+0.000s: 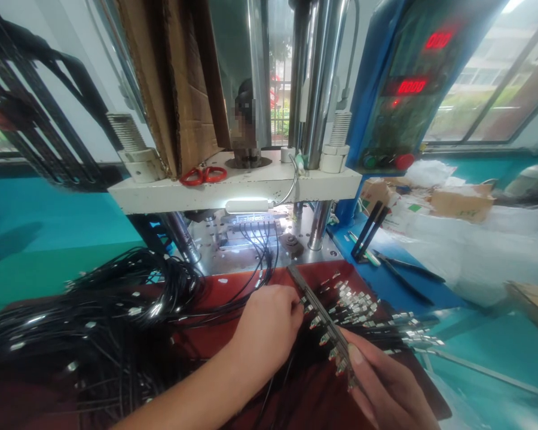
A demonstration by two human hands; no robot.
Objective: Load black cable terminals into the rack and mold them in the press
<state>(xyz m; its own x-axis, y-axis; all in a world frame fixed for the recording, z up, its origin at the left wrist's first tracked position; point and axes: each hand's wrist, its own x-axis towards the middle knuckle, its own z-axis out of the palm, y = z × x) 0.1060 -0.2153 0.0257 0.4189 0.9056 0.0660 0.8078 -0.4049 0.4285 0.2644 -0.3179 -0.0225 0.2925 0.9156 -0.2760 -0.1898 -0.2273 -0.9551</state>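
My right hand (381, 382) grips the near end of a long, dark metal bar (318, 304) between thumb and fingers. The bar slants away from me, and a row of small metal cable connectors (325, 339) sticks out along its left side. By the bar's far half, my left hand (269, 325) is closed in a pinch at the row. Its fingertips face the bar, and what they hold is hidden. Right of the bar lies a pile of black cables with silver connector ends (356, 301), on a dark red surface (305, 272).
A thick bundle of black cables (161, 292) covers the left side. Ahead stands a press with a white plate (197, 200), a lamp (248, 206) and red-handled scissors (203, 175). Cables run into its lit fixture (251, 230). Tweezers (412, 272) lie on the blue ledge (430, 292) at right.
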